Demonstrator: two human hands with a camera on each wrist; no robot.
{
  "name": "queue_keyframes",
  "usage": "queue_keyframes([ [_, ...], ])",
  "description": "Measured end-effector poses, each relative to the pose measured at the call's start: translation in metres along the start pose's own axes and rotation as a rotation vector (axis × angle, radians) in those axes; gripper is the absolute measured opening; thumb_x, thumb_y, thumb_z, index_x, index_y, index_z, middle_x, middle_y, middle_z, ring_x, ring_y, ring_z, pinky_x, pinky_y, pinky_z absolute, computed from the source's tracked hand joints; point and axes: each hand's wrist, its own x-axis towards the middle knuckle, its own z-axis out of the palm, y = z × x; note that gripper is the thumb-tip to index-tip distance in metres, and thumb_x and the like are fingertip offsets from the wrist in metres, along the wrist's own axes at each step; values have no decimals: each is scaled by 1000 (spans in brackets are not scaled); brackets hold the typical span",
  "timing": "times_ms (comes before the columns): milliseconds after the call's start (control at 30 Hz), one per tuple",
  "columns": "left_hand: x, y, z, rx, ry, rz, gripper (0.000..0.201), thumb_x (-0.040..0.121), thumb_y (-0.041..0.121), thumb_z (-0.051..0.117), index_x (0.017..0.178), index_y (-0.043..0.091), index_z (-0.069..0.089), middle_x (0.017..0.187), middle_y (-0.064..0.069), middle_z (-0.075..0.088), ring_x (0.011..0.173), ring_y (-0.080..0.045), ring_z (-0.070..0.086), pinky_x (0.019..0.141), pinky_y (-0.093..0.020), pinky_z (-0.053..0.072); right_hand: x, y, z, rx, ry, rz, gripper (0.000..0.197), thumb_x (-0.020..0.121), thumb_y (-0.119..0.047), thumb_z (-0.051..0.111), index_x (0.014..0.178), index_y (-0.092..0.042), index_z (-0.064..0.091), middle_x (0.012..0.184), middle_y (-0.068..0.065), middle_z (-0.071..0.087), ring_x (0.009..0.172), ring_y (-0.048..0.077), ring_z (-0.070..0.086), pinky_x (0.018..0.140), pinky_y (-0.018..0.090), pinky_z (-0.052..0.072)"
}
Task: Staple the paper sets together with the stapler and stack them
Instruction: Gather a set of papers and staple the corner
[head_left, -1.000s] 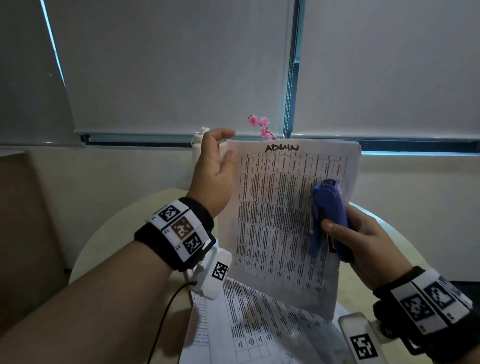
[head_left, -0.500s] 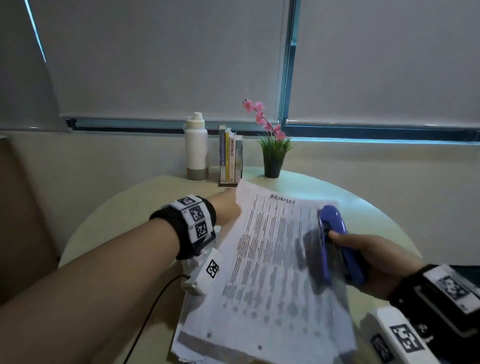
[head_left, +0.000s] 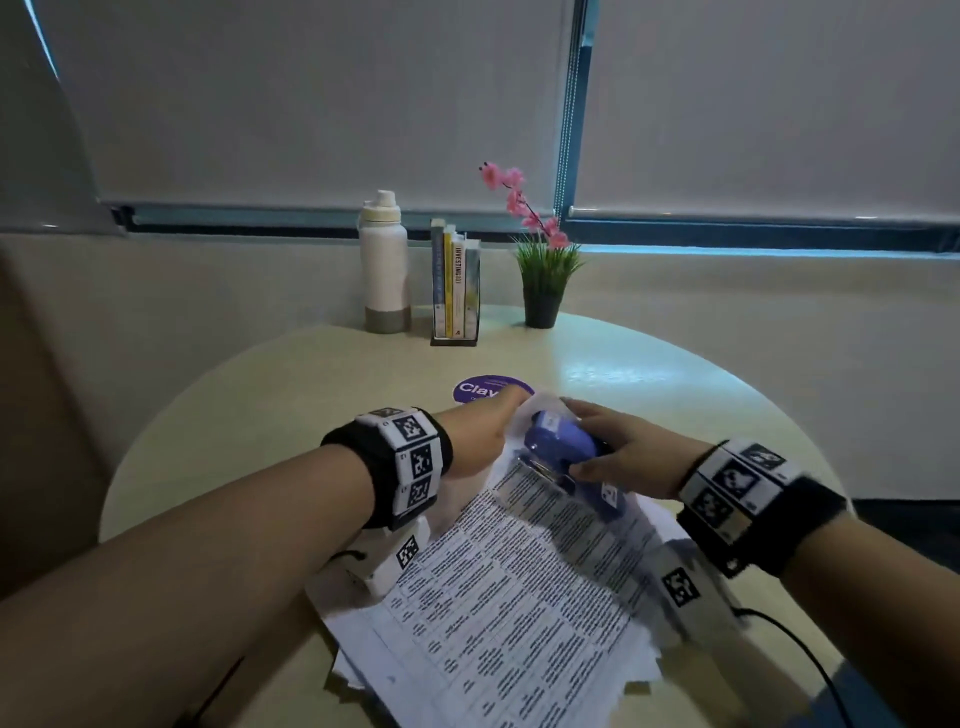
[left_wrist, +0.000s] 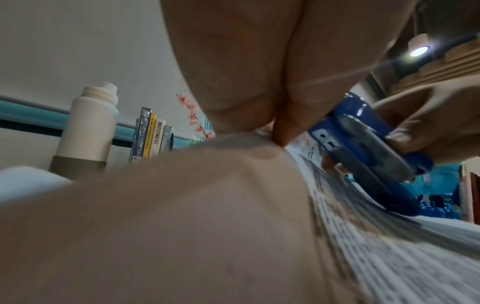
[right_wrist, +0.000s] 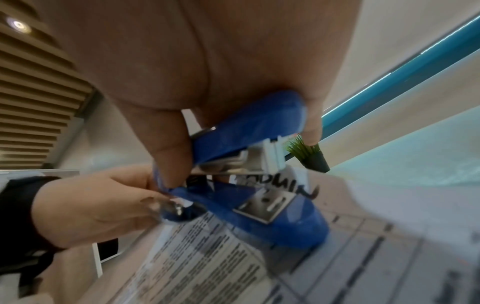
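The printed paper set (head_left: 519, 571) lies tilted on a loose pile of other sheets (head_left: 348, 634) on the round table (head_left: 260, 415). My left hand (head_left: 483, 431) pinches its far left corner, and the left wrist view shows the left hand's fingers (left_wrist: 283, 123) on the paper edge (left_wrist: 389, 236). My right hand (head_left: 628, 452) grips a blue stapler (head_left: 563, 449) right at that corner. The right wrist view has the stapler (right_wrist: 275, 218) with its mouth apart over the sheet (right_wrist: 207, 257) near the word ADMIN, with my left hand (right_wrist: 103, 201) beside it.
At the table's far edge stand a white bottle (head_left: 384, 265), a holder of books (head_left: 456, 286) and a potted pink flower (head_left: 543, 280). A purple round sticker (head_left: 475, 389) lies just beyond my hands. Cables trail from both wrist cameras.
The paper set was held upright a second ago; it has come down flat onto the pile. The stapler has moved left to the sheet's top corner beside my left hand.
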Motion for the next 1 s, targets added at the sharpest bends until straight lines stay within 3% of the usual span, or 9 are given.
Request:
queue_keyframes([
  [100,-1,3,5,-10,29,63,19,96,8,39,106,23,36,100,-9,57,86,-26,56,79,-42,47,3,-1,8,30,18,-34,41,85,-7,61,126,-10,55,130,-6,43,107,15,50,94,25,40],
  [200,-1,4,7,-88,108,78,8,100,16,36,105,21,40,95,-4,55,83,-20,53,72,-34,43,3,3,9,45,36,-46,42,84,-7,63,125,-11,55,132,0,46,111,19,51,101,34,42],
  [267,0,6,5,-104,144,63,12,102,20,33,101,16,44,91,-2,52,81,-18,50,72,-30,38,2,5,8,48,43,-63,42,85,-7,62,126,-10,55,143,-2,38,119,19,47,104,34,40],
  [333,1,9,3,-76,163,51,17,103,21,32,97,14,46,92,-4,52,83,-18,49,74,-29,37,0,5,7,50,34,-73,43,86,-7,62,128,-9,54,154,-5,20,131,16,37,104,29,37],
  [467,2,11,2,-90,158,18,16,101,15,34,92,10,46,91,-11,54,81,-23,50,74,-33,40,-2,1,10,40,1,-83,43,86,-7,62,128,-13,55,158,-8,2,138,12,27,105,27,35],
  [633,3,13,3,-111,121,19,20,97,12,38,104,7,55,102,-14,63,95,-31,60,88,-46,49,-5,-3,10,65,-21,-80,46,86,-6,61,130,-16,53,158,-10,-3,136,14,31,105,29,37],
  [767,5,16,0,-59,110,19,20,98,12,36,101,4,54,102,-16,62,92,-32,58,82,-40,47,-8,-1,6,45,-28,-70,45,86,-9,62,130,-18,54,158,-10,-6,138,14,29,107,33,37],
  [867,5,18,-1,23,94,29,7,96,10,42,92,11,47,96,-11,57,85,-24,52,75,-34,41,-9,-3,5,56,-31,-83,45,86,-9,62,129,-18,54,158,-10,-7,139,11,26,107,33,37],
  [1000,5,16,-1,35,72,18,13,95,12,44,106,10,51,105,-11,60,96,-28,58,85,-38,46,-9,-2,3,64,-35,-90,44,87,-10,62,129,-16,54,155,-13,2,137,10,26,108,35,36],
])
